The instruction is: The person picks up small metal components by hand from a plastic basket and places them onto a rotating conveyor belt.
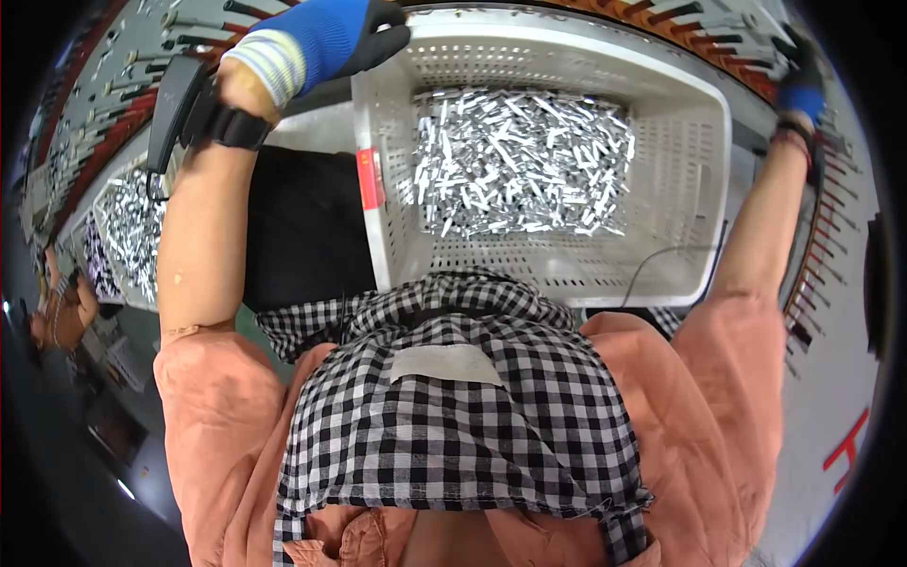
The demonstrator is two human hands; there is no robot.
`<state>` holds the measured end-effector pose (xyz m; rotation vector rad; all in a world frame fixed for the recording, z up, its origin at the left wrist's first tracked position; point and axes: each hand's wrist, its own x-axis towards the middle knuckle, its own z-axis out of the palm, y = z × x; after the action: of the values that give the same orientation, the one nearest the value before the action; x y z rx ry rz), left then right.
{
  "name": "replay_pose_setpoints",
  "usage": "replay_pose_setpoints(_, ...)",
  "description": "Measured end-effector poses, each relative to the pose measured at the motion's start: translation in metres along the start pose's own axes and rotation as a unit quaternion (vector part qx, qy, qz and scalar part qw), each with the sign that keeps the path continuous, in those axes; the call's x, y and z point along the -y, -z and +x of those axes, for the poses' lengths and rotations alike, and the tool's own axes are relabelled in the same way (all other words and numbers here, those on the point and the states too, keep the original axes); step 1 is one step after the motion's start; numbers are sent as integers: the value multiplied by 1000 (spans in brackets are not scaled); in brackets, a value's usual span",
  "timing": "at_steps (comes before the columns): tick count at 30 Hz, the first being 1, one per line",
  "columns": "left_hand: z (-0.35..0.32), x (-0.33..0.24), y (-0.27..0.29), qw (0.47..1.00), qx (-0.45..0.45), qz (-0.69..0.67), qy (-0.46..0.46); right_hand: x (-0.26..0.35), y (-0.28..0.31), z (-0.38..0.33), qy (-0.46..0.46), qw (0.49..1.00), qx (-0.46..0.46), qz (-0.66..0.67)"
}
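Held white perforated crate [694,142] between 2 gloved hands: left hand [331,38] clamped on far-left corner, right hand [801,94] at far-right rim, grip unclear; long axis left-right.

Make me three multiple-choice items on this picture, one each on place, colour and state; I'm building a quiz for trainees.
1. Where do the small metal parts lie?
A. in the white crate
B. on the apron
C. on the floor

2. What colour are the gloves?
A. red
B. blue
C. yellow

3. How is the left hand?
A. hanging free
B. gripping the crate's corner
C. in a pocket

Answers: 1 A, they heap on the crate's floor. 2 B, both the left and the right hand show blue. 3 B, its fingers close over the rim.
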<state>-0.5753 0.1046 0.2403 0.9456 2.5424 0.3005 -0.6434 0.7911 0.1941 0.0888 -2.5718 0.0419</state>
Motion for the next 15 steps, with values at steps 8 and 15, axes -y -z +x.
replay_pose_setpoints(8, 0, 1, -15, 998, -57, -9, -23, 165, 110, -89, 13, 816, 336, 471)
replay_pose_setpoints(15, 27, -19, -32, 999, -19, -41, 27, -42, 17, -186, -217, 909, 286, 209)
